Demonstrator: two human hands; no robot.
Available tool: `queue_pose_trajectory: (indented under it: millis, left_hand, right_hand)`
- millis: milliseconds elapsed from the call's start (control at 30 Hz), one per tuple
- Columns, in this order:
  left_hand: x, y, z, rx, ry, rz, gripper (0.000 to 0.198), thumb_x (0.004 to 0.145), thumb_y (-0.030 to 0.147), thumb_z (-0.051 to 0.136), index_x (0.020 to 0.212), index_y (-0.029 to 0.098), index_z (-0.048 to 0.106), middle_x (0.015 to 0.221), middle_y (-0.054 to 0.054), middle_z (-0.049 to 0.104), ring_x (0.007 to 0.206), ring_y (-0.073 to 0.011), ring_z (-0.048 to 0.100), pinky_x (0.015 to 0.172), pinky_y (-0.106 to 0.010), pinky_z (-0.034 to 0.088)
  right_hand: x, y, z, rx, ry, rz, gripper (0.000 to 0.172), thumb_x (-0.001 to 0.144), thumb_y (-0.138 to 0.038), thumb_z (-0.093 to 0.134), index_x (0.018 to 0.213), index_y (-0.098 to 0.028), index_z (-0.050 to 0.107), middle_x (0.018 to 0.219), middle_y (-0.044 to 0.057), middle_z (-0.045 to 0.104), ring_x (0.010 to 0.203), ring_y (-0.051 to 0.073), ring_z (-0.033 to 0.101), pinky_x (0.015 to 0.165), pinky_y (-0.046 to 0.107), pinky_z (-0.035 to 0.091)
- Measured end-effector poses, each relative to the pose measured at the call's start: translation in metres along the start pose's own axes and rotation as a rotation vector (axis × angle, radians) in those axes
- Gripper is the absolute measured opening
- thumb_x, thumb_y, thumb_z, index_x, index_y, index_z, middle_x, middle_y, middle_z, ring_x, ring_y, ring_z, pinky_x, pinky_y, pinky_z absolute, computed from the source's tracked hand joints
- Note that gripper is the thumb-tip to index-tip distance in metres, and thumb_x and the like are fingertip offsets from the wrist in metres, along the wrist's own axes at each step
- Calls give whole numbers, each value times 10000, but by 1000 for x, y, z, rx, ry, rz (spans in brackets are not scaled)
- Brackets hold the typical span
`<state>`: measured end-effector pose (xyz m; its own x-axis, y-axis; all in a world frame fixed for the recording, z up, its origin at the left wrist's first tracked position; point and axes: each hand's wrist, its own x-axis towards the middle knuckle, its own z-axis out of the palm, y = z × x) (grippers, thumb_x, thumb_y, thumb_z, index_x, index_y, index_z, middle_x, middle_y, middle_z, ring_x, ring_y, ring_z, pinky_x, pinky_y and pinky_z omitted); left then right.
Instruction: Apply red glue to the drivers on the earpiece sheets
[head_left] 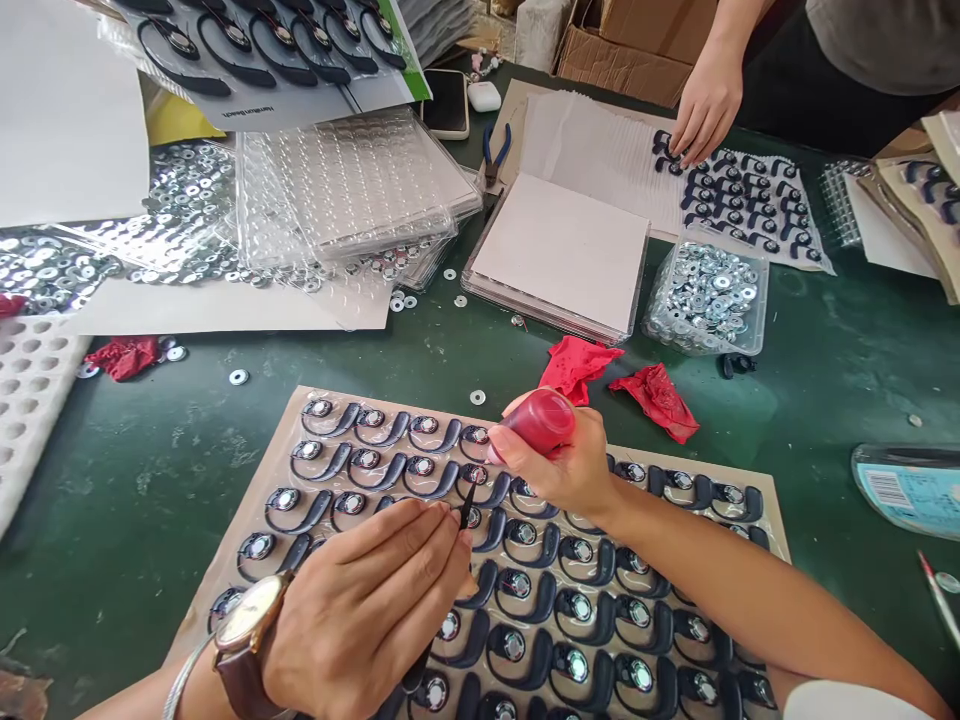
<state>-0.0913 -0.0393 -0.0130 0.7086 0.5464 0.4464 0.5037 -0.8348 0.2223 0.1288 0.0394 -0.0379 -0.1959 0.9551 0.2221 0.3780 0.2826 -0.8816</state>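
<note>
My right hand (559,455) is closed around a small red squeeze bottle (538,420), its tip pointing left over a brown card (247,520) covered with rows of black ear hooks with round metal discs (517,585). Wearing a brown-strapped watch (247,625), my left hand (367,610) pinches a thin dark pointed tool (466,505) whose tip stands just below the bottle's nozzle. Both hands hover above the middle of the card.
Red rag pieces (660,395) lie behind the card. A clear tub of metal washers (709,290), stacked clear blister trays (352,185) and white sheets (562,245) sit further back. Another person's hand (705,105) touches a second card of ear hooks at the back right.
</note>
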Motion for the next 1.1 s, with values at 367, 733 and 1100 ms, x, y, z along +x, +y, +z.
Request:
queue_pose_trajectory:
  millis: [367, 733, 1100]
  left_hand:
    - [0, 1, -1, -28, -12, -42, 298, 945, 118, 460, 1170, 48, 643, 1167, -137, 698, 1205, -261, 603, 1117, -420, 444]
    - [-1, -5, -2, -96, -25, -56, 305, 926, 95, 459, 1163, 71, 649, 1166, -109, 702, 1178, -225, 616, 1104, -401, 436]
    - [21, -23, -10, -269, 39, -165, 248, 820, 28, 580, 1045, 80, 670, 969, -83, 737, 943, -172, 689, 893, -310, 544]
  right_hand:
    - [1, -3, 0, 17, 22, -17, 254, 816, -371, 656, 634, -194, 644, 609, 27, 662, 511, 132, 588, 524, 270, 510]
    - [2, -5, -2, 13, -29, -16, 299, 840, -385, 626, 604, -202, 623, 570, 30, 643, 507, 142, 581, 534, 286, 502]
    - [0, -4, -1, 40, -42, -43, 288, 841, -363, 632, 613, -186, 624, 570, 24, 634, 497, 125, 567, 526, 267, 492]
